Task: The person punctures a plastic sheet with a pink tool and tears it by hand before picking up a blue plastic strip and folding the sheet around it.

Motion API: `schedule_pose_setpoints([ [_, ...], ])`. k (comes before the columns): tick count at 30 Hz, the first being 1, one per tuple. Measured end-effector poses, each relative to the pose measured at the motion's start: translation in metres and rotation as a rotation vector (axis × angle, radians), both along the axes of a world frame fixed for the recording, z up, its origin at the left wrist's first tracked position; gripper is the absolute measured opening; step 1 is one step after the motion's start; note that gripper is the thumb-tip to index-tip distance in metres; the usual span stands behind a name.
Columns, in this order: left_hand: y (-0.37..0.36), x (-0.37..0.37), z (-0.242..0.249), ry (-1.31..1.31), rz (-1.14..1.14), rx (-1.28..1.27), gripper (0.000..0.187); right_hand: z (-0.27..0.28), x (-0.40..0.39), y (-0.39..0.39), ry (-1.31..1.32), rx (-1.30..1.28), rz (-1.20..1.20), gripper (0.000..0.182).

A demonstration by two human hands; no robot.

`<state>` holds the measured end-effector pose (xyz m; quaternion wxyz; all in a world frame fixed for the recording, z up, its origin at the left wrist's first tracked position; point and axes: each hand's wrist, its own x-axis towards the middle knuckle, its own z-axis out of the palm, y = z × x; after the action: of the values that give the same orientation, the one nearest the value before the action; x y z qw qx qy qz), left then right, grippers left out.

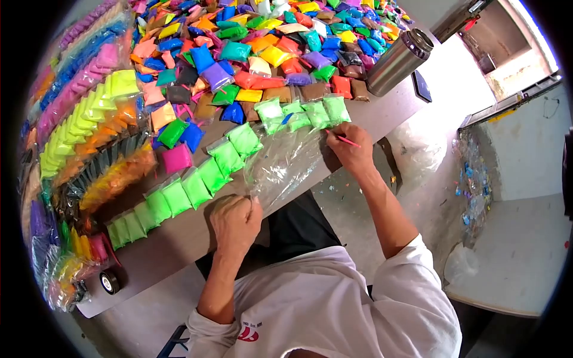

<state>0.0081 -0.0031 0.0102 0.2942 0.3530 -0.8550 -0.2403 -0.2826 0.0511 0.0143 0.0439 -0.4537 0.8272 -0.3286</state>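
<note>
A clear plastic bag point(280, 164) lies flat at the table's front edge, between my two hands. My left hand point(234, 222) is closed, thumb and fingers pinching the bag's near left corner. My right hand point(351, 149) is closed at the bag's far right end, with a thin pink stick point(348, 141) poking out of its fingers. Touching the bag's far side is a short row of light green packets point(300, 122). A longer row of bright green packets point(196, 188) runs diagonally to the left of the bag.
Small packets of many colours point(268, 53) are heaped at the back. Bagged rows of packets point(89, 113) line the left side. A steel flask point(400, 62) stands at the right, beside a phone point(421, 87). A tape roll point(109, 282) sits at the near left corner.
</note>
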Motion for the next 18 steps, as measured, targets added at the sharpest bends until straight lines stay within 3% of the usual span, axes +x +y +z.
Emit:
schedule_pose_setpoints([
  [6, 0.000, 0.001, -0.007, 0.026, -0.010, -0.051, 0.031, 0.005, 0.027, 0.006, -0.001, 0.013, 0.104, 0.017],
  [8, 0.000, 0.001, -0.003, -0.012, -0.016, -0.027, 0.031, -0.004, 0.017, 0.001, 0.083, -0.044, 0.057, 0.019],
  [12, 0.000, 0.001, -0.003, -0.023, -0.011, -0.022, 0.032, 0.004, -0.024, 0.010, 0.138, 0.128, -0.195, 0.022],
  [14, 0.001, 0.001, -0.006, 0.004, -0.008, -0.039, 0.032, 0.002, -0.016, 0.016, 0.177, 0.150, -0.180, 0.022],
  [16, 0.001, 0.001, -0.005, -0.001, -0.007, -0.032, 0.032, 0.001, 0.012, 0.017, 0.069, -0.027, 0.014, 0.019],
  [18, 0.001, 0.002, -0.004, -0.008, -0.011, -0.037, 0.031, 0.004, 0.025, 0.015, 0.091, 0.038, 0.091, 0.016],
])
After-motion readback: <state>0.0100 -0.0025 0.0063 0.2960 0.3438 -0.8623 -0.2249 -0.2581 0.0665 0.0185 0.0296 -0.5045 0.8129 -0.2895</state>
